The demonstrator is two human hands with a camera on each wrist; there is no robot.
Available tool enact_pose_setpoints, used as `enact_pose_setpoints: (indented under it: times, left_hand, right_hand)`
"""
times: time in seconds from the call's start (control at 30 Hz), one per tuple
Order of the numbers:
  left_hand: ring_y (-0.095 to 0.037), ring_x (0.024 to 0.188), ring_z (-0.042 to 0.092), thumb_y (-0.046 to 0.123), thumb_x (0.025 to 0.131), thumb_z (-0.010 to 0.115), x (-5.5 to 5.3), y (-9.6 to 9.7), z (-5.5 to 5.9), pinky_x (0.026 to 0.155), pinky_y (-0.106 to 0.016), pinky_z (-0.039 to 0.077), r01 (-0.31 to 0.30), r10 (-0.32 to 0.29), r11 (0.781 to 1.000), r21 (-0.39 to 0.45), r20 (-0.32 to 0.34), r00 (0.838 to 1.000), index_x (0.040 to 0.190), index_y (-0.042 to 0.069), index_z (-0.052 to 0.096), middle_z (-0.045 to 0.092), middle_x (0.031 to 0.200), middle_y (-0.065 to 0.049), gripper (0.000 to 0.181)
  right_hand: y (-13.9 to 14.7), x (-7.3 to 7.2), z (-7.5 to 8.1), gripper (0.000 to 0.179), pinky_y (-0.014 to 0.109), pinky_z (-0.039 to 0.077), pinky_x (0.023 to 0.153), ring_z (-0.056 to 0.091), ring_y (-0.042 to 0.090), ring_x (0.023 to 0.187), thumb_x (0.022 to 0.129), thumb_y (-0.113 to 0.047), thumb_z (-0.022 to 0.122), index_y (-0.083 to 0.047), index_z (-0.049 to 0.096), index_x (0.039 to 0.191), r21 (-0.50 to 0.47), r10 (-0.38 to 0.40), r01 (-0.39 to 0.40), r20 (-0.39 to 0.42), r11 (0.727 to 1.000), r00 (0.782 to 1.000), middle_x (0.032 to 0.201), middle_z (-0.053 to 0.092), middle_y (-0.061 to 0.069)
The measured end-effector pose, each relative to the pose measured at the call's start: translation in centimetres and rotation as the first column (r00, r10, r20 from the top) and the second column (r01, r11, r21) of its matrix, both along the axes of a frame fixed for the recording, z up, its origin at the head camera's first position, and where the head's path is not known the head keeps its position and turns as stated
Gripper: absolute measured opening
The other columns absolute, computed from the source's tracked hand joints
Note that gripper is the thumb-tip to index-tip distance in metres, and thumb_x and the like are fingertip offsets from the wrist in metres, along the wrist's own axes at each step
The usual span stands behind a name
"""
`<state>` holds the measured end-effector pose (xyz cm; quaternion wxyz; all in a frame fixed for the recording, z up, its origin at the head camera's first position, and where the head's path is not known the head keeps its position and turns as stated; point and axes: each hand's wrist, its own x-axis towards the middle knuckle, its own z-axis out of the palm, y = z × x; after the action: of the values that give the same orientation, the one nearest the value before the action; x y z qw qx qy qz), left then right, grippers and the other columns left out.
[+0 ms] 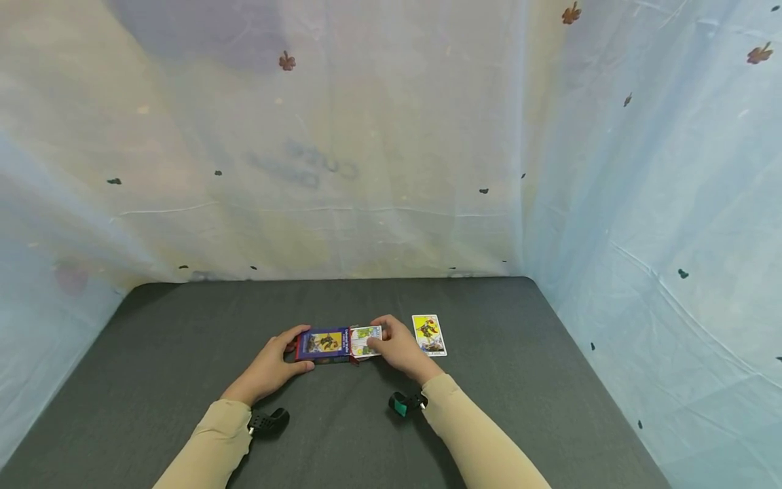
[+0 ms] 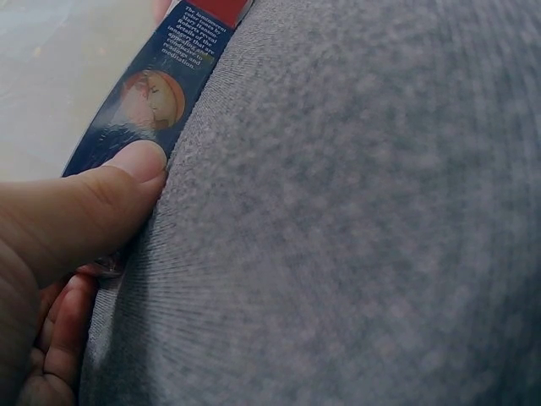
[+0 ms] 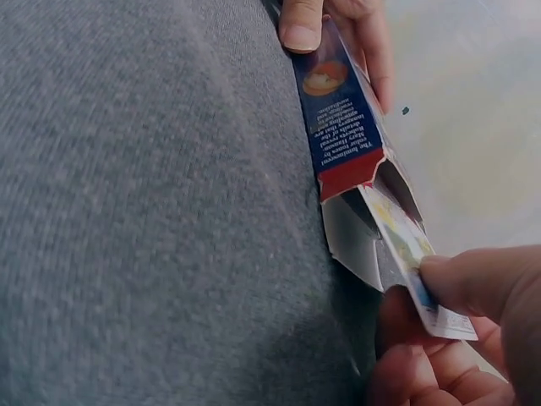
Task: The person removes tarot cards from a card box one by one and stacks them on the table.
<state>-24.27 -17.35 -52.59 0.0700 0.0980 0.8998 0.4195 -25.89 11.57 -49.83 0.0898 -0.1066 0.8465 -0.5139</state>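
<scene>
A dark blue tarot card box [image 1: 322, 343] lies on the grey table, its right end open. My left hand [image 1: 273, 363] grips the box by its left end, thumb along the near side, as the left wrist view shows on the box's printed side [image 2: 110, 139]. With thumb and fingers, my right hand [image 1: 400, 350] pinches a picture card [image 3: 396, 230] that sticks partly out of the open end. A white-lined flap [image 3: 351, 237] hangs from that end. How many cards are inside the box is hidden. Another tarot card [image 1: 429, 335], yellow with a figure, lies face up beyond the right hand.
A dark grey cloth covers the table [image 1: 342, 435]. Pale plastic sheeting [image 1: 379, 136] with leaf prints stands behind it and on both sides. Black straps [image 1: 269, 422] hang at both wrists, below the beige sleeves [image 1: 214, 441].
</scene>
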Motion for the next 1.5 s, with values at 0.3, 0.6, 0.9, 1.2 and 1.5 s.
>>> enact_pose_setpoints:
  times: [0.3, 0.6, 0.9, 1.2, 1.5]
  left_hand:
    - [-0.036, 0.123, 0.044, 0.039, 0.082, 0.077, 0.0, 0.1, 0.1, 0.097, -0.056, 0.039, 0.003, -0.003, 1.0, 0.002, 0.005, 1.0, 0.15, 0.024, 0.035, 0.041, 0.14, -0.017, 0.082]
    - [-0.036, 0.123, 0.045, 0.039, 0.082, 0.077, 0.0, 0.0, 0.0, 0.097, -0.056, 0.039, 0.001, -0.001, 1.0, 0.005, 0.004, 1.0, 0.149, 0.026, 0.035, 0.041, 0.139, -0.017, 0.081]
    - [-0.036, 0.121, 0.046, 0.041, 0.082, 0.077, 0.1, -0.1, 0.0, 0.096, -0.056, 0.039, 0.006, -0.006, 1.0, -0.004, -0.009, 1.0, 0.149, 0.024, 0.036, 0.043, 0.137, -0.018, 0.08]
    - [-0.036, 0.121, 0.046, 0.041, 0.081, 0.077, 0.2, 0.1, 0.1, 0.095, -0.057, 0.039, 0.003, -0.003, 1.0, -0.016, -0.012, 1.0, 0.149, 0.023, 0.037, 0.044, 0.137, -0.018, 0.081]
    - [-0.035, 0.122, 0.045, 0.04, 0.081, 0.077, 0.1, 0.0, 0.1, 0.096, -0.056, 0.039, 0.001, -0.001, 1.0, -0.005, -0.005, 1.0, 0.149, 0.025, 0.036, 0.042, 0.138, -0.017, 0.081]
  right_hand:
    - [0.4, 0.3, 0.7, 0.038, 0.031, 0.038, 0.056, 0.046, 0.017, 0.065, 0.092, -0.017, 0.067, -0.006, 0.054, 0.126, 0.025, -0.009, 0.009, 0.01, 1.0, 1.0, 0.081, 0.054, 0.009]
    - [1.2, 0.5, 1.1, 0.038, 0.033, 0.043, 0.067, 0.05, 0.018, 0.082, 0.095, -0.012, 0.062, -0.011, 0.057, 0.132, 0.049, 0.048, -0.048, -0.011, 0.998, 0.999, 0.106, 0.058, 0.006]
    - [1.6, 0.6, 1.2, 0.025, 0.033, 0.045, 0.067, 0.053, 0.017, 0.084, 0.093, -0.015, 0.064, -0.014, 0.062, 0.118, 0.073, 0.058, -0.058, 0.005, 0.996, 0.998, 0.105, 0.06, 0.004]
    - [1.6, 0.7, 1.3, 0.014, 0.033, 0.045, 0.065, 0.054, 0.016, 0.08, 0.094, -0.017, 0.063, -0.013, 0.06, 0.108, 0.1, 0.063, -0.064, 0.016, 0.993, 0.998, 0.094, 0.06, 0.004]
    - [2.1, 0.7, 1.8, 0.017, 0.028, 0.042, 0.059, 0.051, 0.013, 0.069, 0.094, -0.016, 0.063, -0.01, 0.061, 0.11, 0.146, 0.108, -0.108, 0.007, 0.983, 0.994, 0.085, 0.061, 0.002]
